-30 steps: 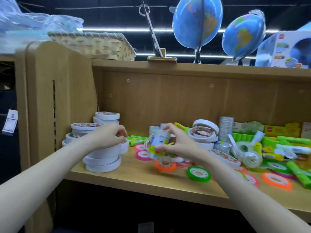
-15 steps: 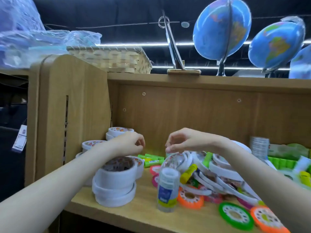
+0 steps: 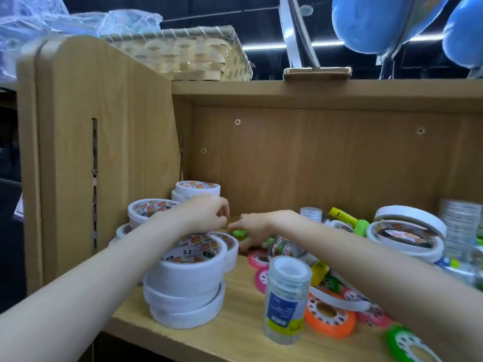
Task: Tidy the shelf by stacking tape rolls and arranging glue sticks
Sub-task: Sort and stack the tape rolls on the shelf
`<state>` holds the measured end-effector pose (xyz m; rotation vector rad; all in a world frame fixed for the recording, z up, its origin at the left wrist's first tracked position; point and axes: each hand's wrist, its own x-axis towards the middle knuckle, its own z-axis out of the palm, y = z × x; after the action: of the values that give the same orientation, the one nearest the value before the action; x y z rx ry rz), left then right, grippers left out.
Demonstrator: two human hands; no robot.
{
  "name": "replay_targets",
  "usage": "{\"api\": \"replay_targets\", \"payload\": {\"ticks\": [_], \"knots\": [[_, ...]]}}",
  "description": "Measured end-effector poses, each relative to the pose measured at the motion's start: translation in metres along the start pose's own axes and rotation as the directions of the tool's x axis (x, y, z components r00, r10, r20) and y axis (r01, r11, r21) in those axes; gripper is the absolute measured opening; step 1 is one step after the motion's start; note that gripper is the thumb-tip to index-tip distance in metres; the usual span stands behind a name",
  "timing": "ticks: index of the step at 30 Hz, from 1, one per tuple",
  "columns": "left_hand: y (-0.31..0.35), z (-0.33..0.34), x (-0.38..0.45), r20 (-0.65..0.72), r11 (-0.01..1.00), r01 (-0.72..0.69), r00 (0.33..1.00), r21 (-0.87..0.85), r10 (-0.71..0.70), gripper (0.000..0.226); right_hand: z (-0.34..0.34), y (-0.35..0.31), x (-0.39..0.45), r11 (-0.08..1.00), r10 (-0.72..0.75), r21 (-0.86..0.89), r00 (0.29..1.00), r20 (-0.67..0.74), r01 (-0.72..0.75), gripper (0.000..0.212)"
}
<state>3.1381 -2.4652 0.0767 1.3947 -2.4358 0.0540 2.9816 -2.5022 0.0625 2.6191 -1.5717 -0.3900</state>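
Several white tape rolls stand stacked at the shelf's left: a front stack (image 3: 185,291), a middle stack (image 3: 146,209) and a back stack (image 3: 197,188). My left hand (image 3: 206,215) hovers over them with curled fingers, nothing visible in it. My right hand (image 3: 251,228) reaches to the back, thumb and fingers on either side of a green glue stick (image 3: 239,233). A yellow-and-green glue stick (image 3: 347,218) lies further right. A clear tube of tape rolls (image 3: 286,301) stands upright near the front.
Loose orange (image 3: 329,320), pink (image 3: 257,258) and green (image 3: 410,346) tape rolls and big white rolls (image 3: 407,239) clutter the right of the shelf board (image 3: 235,330). The side panel (image 3: 104,152) closes the left. A basket (image 3: 188,53) and globes (image 3: 379,19) sit on top.
My right hand set the clear tube upright near the front, then reached back to the green glue sticks. My left hand lifted off the front tape stack. The view moved closer and left.
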Motion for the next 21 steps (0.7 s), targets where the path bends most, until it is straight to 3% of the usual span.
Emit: {"api": "replay_targets", "payload": {"ticks": [4,9,17,21], "knots": [[0.001,0.000,-0.001,-0.006,1.000,-0.006,1.000,-0.028,0.005,0.021,0.008,0.003,0.000,0.999,0.022,-0.029,0.998,-0.061,-0.024,0.041],[0.003,-0.005,-0.002,-0.041,0.998,-0.003,0.999,-0.059,0.000,0.020,-0.005,0.016,-0.002,0.999,0.006,0.048,0.952,-0.305,0.009,0.033],[0.021,-0.026,-0.015,-0.236,0.997,0.049,0.970,-0.057,-0.061,0.021,-0.044,0.038,-0.046,0.978,0.171,0.197,0.776,-0.607,-0.061,0.031],[0.036,-0.035,-0.025,-0.291,0.993,0.006,0.956,-0.118,-0.041,0.021,-0.054,0.053,-0.080,0.941,0.301,0.325,0.674,-0.675,-0.095,0.029]]}}
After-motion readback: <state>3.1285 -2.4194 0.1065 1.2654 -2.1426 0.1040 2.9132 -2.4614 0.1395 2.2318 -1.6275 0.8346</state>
